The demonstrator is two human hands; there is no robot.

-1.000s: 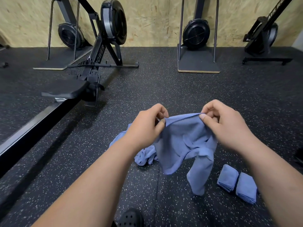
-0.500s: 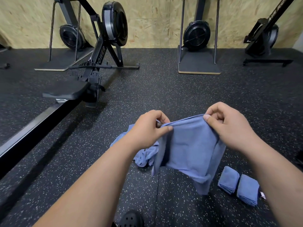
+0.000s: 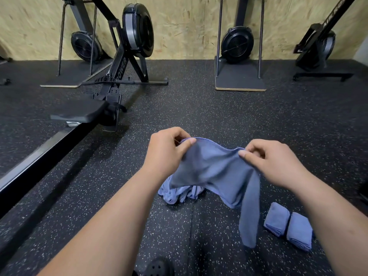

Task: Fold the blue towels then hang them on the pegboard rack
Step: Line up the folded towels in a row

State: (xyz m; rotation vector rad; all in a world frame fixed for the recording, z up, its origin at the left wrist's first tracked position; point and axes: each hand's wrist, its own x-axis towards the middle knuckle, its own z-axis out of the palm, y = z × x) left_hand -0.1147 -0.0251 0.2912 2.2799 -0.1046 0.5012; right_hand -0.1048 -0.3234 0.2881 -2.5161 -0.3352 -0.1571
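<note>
Two hands are pinching the top hem of a blue towel (image 3: 215,172) above a speckled rubber floor (image 3: 219,116). The left hand (image 3: 167,154) is holding the far-left corner and the right hand (image 3: 274,166) is sitting lower and nearer, with fingers (image 3: 188,143) and thumbs curled tight on the stitched edge. The cloth is sagging between them, thin and soft like microfibre, with one long tail drooping at the right toward the floor. Doing this step well is probably calling for the corners to be drawn apart until the hem is running taut and level. The tail would then be shaken free before edge meets edge, since limp cloth is apt to crease where it bunches. The folded towels (image 3: 276,219), a pair, are lying side by side and touching at near right, compact and square-edged. A crumpled heap (image 3: 179,193) of blue cloth is waiting on the floor just beyond the held towel. A black rowing machine (image 3: 119,76) is standing at far left before a chipboard wall (image 3: 189,26). The pegboard rack is not showing.
</note>
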